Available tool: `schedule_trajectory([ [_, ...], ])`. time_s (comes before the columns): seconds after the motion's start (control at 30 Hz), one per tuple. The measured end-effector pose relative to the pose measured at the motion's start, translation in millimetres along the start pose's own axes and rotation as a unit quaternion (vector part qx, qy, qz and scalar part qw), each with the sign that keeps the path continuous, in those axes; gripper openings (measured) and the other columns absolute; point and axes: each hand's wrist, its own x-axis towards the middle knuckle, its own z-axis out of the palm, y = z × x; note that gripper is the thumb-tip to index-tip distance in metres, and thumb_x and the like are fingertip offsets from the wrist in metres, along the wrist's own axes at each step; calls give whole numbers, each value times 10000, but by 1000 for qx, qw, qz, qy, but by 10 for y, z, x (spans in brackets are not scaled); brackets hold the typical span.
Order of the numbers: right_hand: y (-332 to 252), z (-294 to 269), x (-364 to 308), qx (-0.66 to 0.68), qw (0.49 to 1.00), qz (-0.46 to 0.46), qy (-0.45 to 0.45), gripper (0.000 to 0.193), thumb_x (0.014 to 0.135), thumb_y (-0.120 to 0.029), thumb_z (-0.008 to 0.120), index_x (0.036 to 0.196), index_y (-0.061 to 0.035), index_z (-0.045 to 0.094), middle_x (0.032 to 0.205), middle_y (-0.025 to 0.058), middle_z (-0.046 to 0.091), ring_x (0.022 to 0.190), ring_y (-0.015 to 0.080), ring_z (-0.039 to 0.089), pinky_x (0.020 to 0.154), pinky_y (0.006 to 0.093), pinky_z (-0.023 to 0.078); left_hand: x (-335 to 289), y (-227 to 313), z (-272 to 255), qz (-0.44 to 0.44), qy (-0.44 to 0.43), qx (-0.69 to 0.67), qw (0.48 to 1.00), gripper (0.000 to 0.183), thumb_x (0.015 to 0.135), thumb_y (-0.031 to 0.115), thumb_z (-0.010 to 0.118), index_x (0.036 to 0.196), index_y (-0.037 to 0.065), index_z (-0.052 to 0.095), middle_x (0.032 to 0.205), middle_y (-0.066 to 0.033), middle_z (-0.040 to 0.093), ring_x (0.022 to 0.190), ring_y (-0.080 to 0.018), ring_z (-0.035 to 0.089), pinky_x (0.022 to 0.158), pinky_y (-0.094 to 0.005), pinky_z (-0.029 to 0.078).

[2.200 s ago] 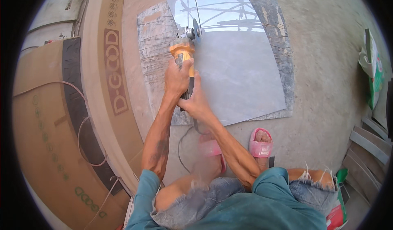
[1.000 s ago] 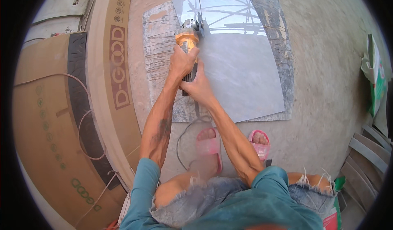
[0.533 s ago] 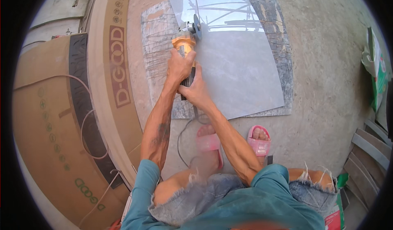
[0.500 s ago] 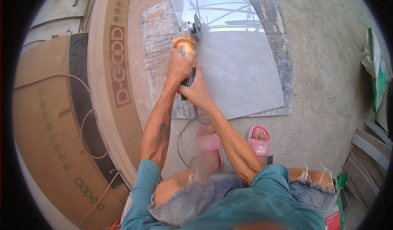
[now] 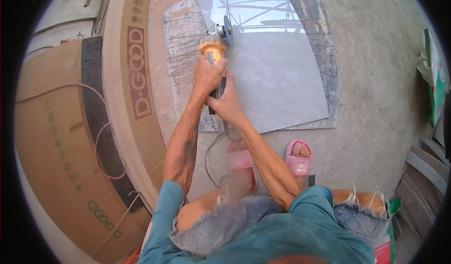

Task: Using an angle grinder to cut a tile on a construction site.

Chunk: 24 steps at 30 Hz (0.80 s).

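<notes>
An orange and black angle grinder (image 5: 212,52) is held in both hands over a glossy grey tile (image 5: 279,83). My left hand (image 5: 208,76) wraps round the front of its body, just behind the metal head. Farther back, my right hand (image 5: 227,104) closes round the dark rear part. The cutting disc (image 5: 228,30) stands on edge on the tile, right of the head. From the disc a thin dark line runs up the tile to its far edge. Whether the disc is spinning, I cannot tell. Beneath the tile lies a scratched, worn board (image 5: 181,40).
A cord (image 5: 208,163) trails from the grinder past my feet in pink sandals (image 5: 299,163). Long cardboard boxes (image 5: 141,76) line the left side. To the right are a white and green bag (image 5: 434,83) and stacked grey strips (image 5: 418,184).
The whole view has shifted slightly. Both hands keep the same grip, and the grinder stays at nearly the same place on the tile.
</notes>
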Motion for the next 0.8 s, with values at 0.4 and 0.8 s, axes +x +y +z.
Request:
schedule_trajectory([
  [0.4, 62, 22, -100, 6, 1000, -10, 2, 1084, 750, -257, 854, 1548, 32, 181, 1362, 243, 522, 1233, 329, 574, 1000, 414, 479, -111, -45, -7, -13, -6, 3, 1000, 827, 795, 480, 659, 1252, -176, 443, 1062, -392, 653, 971, -487, 680, 871, -497, 532],
  [0.8, 277, 28, -119, -32, 999, -28, 27, 1114, 759, -372, 808, 1570, -29, 125, 1227, 367, 624, 1121, 496, 655, 953, 487, 516, -221, -27, 36, -33, -14, 5, 999, 844, 786, 472, 678, 1300, -147, 422, 1075, -382, 652, 976, -473, 683, 871, -498, 535],
])
